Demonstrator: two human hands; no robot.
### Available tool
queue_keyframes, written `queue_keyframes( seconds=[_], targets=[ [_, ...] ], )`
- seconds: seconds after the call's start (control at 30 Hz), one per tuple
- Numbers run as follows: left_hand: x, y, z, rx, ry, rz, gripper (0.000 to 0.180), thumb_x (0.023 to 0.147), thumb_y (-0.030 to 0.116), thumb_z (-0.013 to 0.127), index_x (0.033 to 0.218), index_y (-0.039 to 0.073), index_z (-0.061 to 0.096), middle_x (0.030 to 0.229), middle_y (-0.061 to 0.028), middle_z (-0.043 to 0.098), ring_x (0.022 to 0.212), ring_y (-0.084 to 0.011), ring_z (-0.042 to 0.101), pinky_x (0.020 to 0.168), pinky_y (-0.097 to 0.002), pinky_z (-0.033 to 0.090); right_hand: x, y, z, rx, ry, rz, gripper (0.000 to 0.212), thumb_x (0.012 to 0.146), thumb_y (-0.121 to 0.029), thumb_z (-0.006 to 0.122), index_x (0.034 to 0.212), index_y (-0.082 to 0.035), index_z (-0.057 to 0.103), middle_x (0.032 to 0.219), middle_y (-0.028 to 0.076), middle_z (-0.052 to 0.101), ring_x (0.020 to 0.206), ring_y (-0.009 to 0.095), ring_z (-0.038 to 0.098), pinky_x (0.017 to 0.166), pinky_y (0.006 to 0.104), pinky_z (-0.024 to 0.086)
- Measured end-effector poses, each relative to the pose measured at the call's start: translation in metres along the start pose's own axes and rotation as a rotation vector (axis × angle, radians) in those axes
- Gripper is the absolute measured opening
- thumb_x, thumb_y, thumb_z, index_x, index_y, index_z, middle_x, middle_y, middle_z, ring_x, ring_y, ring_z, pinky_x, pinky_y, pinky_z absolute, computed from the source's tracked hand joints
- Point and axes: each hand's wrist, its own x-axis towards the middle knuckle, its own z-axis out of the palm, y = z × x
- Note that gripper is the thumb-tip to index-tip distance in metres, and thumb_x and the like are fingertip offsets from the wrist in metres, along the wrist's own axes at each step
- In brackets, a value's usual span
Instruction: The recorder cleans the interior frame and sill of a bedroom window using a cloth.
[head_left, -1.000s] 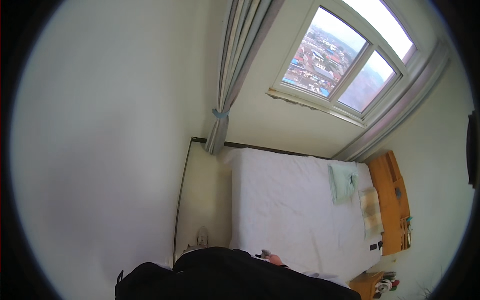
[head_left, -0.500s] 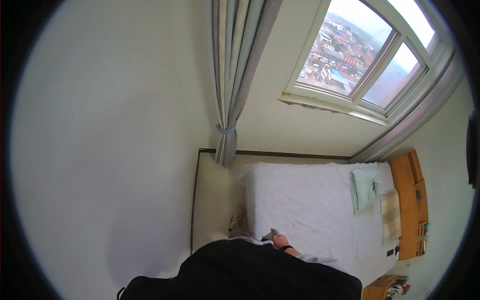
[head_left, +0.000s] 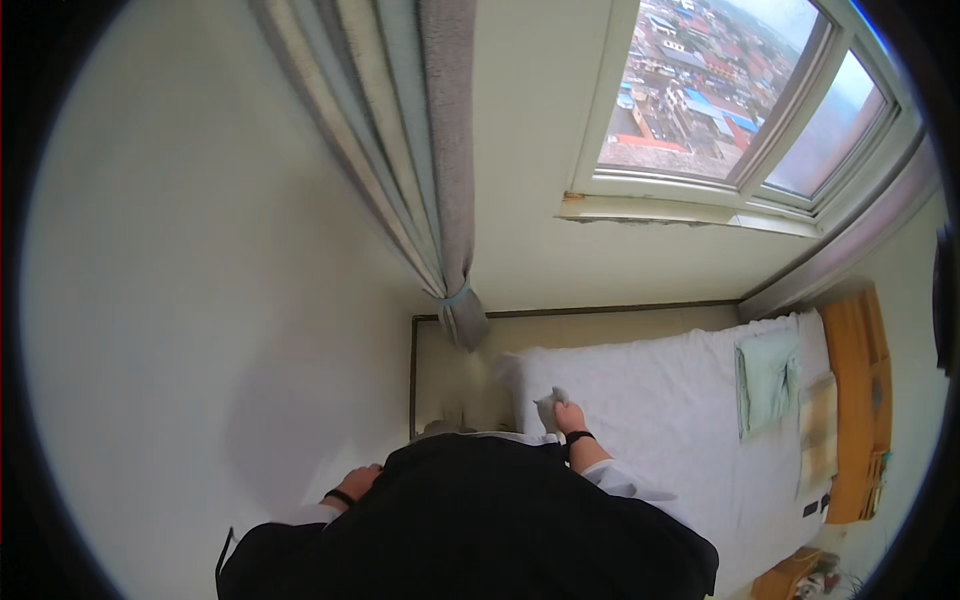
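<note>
Right hand (head_left: 568,416), at five o'clock, clasps a grey cloth (head_left: 546,409), likely bunched for grip. Whether the left hand (head_left: 358,484), apart at seven, holds anything is unclear.

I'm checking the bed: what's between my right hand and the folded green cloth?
Head view: only white bedsheet lies between your right hand and the green cloth.

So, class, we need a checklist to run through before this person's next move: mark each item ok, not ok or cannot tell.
1. Right hand grips the grey cloth: ok.
2. Left hand empty: cannot tell; its palm is hidden.
3. Curtain gathered by its tie: ok.
4. Cloth clear of the bed: cannot tell; it overlaps the bed in view.
5. Feet clearly visible: not ok; that area is blurred.
</note>
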Motion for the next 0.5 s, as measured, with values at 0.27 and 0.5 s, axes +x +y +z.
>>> queue_keyframes(
  seconds=[0.27, 0.5],
  targets=[
    [0.170, -0.051, -0.065, -0.319, 0.051, 0.148, 0.047, 0.103, 0.041, 0.057, 0.135, 0.006, 0.064, 0.126, -0.0262, 0.067, 0.109, -0.0458, 0.068, 0.098, -0.0544, 0.053, 0.002, -0.009, -0.013, 0.116, 0.012, 0.252, 0.056, 0.095, -0.044, 0.050, 0.110, 0.003, 0.077, 0.110, 0.034, 0.072, 0.112, 0.050, 0.068, 0.100, 0.0560, 0.052],
    [0.290, -0.051, -0.190, -0.158, 0.026, 0.180, 0.049, 0.103, 0.041, 0.057, 0.135, 0.005, 0.064, 0.125, -0.0260, 0.068, 0.110, -0.0448, 0.068, 0.097, -0.0537, 0.053, -0.023, 0.020, -0.049, 0.040, 0.112, 0.622, 0.058, 0.099, -0.044, 0.046, 0.121, 0.001, 0.075, 0.121, 0.034, 0.071, 0.122, 0.046, 0.066, 0.105, 0.0535, 0.050]
  ],
)
